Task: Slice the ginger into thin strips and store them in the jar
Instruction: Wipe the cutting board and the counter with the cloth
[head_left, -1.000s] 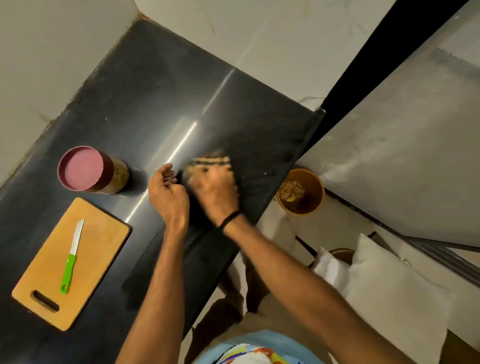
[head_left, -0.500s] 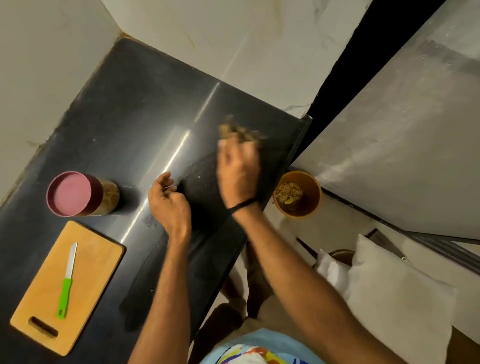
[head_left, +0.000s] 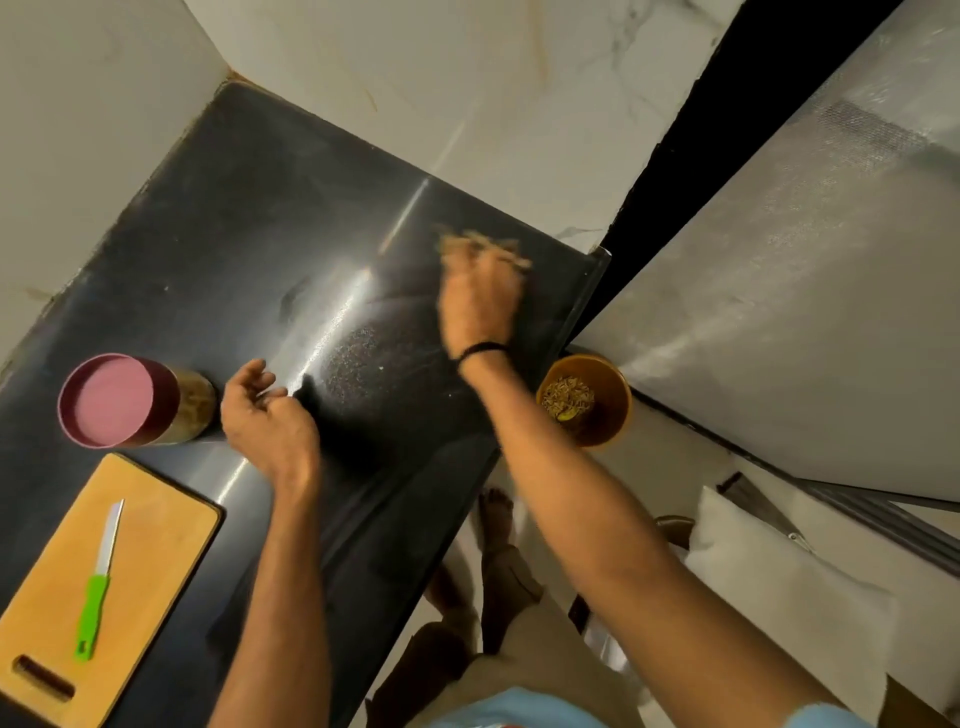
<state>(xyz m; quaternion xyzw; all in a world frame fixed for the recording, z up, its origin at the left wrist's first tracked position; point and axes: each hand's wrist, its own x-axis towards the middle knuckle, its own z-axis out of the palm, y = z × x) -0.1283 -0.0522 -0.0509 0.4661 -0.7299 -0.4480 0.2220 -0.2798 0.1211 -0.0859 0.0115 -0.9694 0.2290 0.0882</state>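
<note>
The jar (head_left: 193, 406) lies on its side at the left of the black counter (head_left: 234, 234), pink lid (head_left: 106, 400) on and facing me, with brownish contents. My right hand (head_left: 478, 306) is over the counter's far right corner, fingers closed on a blurred tan bunch of strips (head_left: 483, 248). My left hand (head_left: 265, 421) rests on the counter beside the jar, fingers loosely curled, nothing in it. A wooden cutting board (head_left: 156, 525) sits near left with a green-handled knife (head_left: 96, 597) on it. No ginger shows on the board.
An orange bin (head_left: 621, 400) with scraps in it stands on the floor just past the counter's right edge. White walls close the counter at the back and left. A white cushion-like bag (head_left: 779, 597) and my foot (head_left: 496, 514) are on the floor below.
My right hand has carried the tan bunch from beside my left hand toward the counter's far right corner. My left hand stayed near the jar and its fingers loosened.
</note>
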